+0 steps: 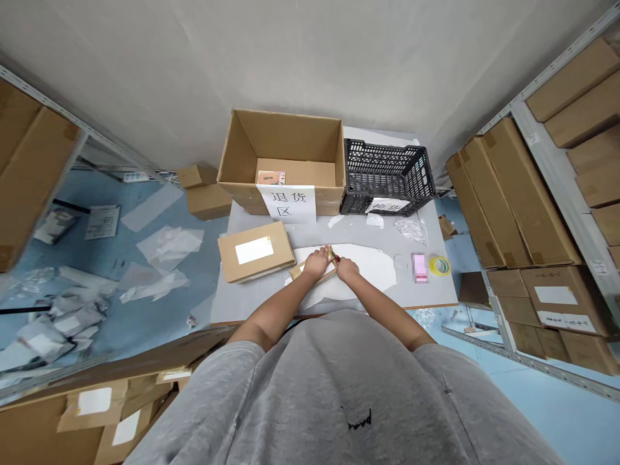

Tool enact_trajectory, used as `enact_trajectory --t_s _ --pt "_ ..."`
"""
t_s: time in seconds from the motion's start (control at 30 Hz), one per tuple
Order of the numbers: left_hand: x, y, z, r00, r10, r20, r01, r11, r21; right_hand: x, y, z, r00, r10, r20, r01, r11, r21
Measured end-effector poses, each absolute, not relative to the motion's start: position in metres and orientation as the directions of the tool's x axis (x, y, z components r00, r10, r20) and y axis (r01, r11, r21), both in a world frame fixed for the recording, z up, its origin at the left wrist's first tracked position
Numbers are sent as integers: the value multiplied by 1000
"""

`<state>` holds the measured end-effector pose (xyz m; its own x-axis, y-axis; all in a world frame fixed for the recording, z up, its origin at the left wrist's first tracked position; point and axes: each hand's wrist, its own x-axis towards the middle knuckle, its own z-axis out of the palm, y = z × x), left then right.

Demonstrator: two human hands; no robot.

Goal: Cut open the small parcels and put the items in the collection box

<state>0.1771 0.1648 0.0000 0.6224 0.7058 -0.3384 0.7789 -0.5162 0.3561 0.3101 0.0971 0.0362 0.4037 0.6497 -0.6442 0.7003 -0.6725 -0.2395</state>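
Work appears under way and unfinished: on the broad white paper sheet [375, 268], the narrow brown cardboard package [327, 277] lies under the left hand [317, 261], whose grip I cannot tell, while the right hand [347, 270] clenches a small red-and-dark tool [336, 258].

Shelved cartons [513, 200], black plastic crate [378, 181]

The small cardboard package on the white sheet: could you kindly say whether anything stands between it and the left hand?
Nothing visible does: the left hand rests on the cardboard package; the right hand holds a small item close by.
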Motion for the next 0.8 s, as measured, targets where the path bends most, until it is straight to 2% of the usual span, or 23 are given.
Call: enact_trajectory --t_s 0.23,0.37,0.53,0.67,0.8 --pt "175 167 4 640 676 -364 767 -543 341 312 81 35 407 670 -620 662 -685 -305" --pt "175 161 0 646 686 -336 761 -541 357 313 78 31 414 608 -677 503 -773 -386" --pt "176 155 -3 659 673 -337 750 -551 365 305 96 31 450 517 -728 429 -840 -331" --pt "173 162 -2 650 686 -328 758 -550 351 307 93 40 452 538 -712 438 -829 -349" --pt "167 168 -6 684 685 -249 724 -597 345 332 69 60 386 548 -742 500 -800 -332"
